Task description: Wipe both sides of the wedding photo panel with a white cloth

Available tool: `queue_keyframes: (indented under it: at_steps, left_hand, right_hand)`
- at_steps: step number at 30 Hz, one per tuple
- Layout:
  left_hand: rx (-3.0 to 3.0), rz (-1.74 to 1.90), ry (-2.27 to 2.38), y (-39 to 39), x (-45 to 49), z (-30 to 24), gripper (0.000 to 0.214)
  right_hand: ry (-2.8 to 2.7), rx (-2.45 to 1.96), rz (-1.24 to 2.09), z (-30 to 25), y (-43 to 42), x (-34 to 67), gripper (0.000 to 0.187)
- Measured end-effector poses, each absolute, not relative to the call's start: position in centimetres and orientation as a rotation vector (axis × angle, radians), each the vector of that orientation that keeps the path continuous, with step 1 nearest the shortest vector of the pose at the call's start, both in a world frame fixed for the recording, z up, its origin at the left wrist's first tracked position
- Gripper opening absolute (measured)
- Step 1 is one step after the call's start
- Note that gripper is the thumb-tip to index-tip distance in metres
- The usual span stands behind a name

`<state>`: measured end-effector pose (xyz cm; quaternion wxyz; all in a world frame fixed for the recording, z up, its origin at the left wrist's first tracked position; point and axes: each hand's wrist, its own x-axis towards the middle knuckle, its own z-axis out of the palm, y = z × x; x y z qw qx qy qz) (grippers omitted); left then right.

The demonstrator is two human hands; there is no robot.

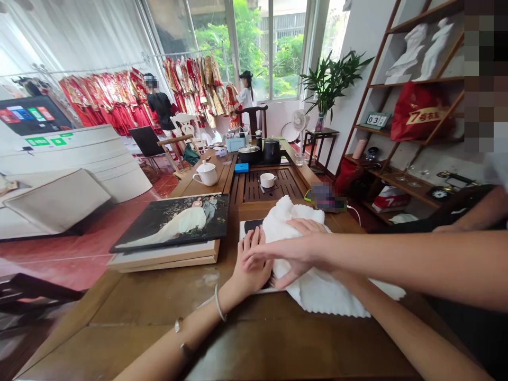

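While a co-worker's hand (296, 253) crosses it, the left hand (250, 270) adjoins cloth (317, 293).

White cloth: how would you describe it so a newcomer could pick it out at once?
On the brown table, find the photo showing a long white gown. To its right, past the left hand, lies the rumpled white cloth. Its soft folds and scalloped edge set it apart from the smooth white cups farther back.
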<state>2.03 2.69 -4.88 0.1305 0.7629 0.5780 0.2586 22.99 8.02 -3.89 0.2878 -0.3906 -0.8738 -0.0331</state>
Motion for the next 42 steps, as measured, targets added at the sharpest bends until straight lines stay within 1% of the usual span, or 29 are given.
queue_keyframes:
  at_steps: [1, 4, 6, 11, 15, 19, 27, 42]
  left_hand:
    - [2.273, 0.709, 1.688, 2.8, 1.9, -4.3, 0.058]
    - [2.353, 0.598, 1.751, 3.1, 2.0, -3.1, 0.055]
    - [2.375, 0.553, 1.796, 3.1, 2.2, -2.8, 0.054]
    - [2.374, 0.536, 1.819, 3.1, 2.2, -3.3, 0.052]
    - [2.294, 0.649, 1.787, 3.5, 1.9, -3.7, 0.049]
    - [2.229, 0.732, 1.744, 3.7, 1.6, -3.7, 0.048]
    - [2.251, 0.766, 1.704, 3.5, 1.4, -3.4, 0.056]
    - [2.263, 0.762, 1.702, 3.6, 1.3, -3.4, 0.057]
  right_hand:
    - [-2.332, -1.052, -0.071, -3.9, 8.1, 23.1, 0.067]
    - [-2.260, -1.128, -0.035, -3.7, 8.0, 23.2, 0.047]
    - [-2.224, -1.165, -0.029, -3.4, 7.9, 23.1, 0.040]
    - [-2.220, -1.222, 0.017, -2.5, 8.5, 21.7, 0.037]
    - [-2.286, -1.172, 0.045, -1.9, 9.1, 19.6, 0.035]
    - [-2.298, -1.103, 0.076, -2.1, 8.4, 18.8, 0.037]
    - [-2.244, -1.077, 0.113, -2.7, 6.6, 20.7, 0.038]
    - [-2.241, -1.095, 0.098, -2.8, 6.7, 20.7, 0.040]
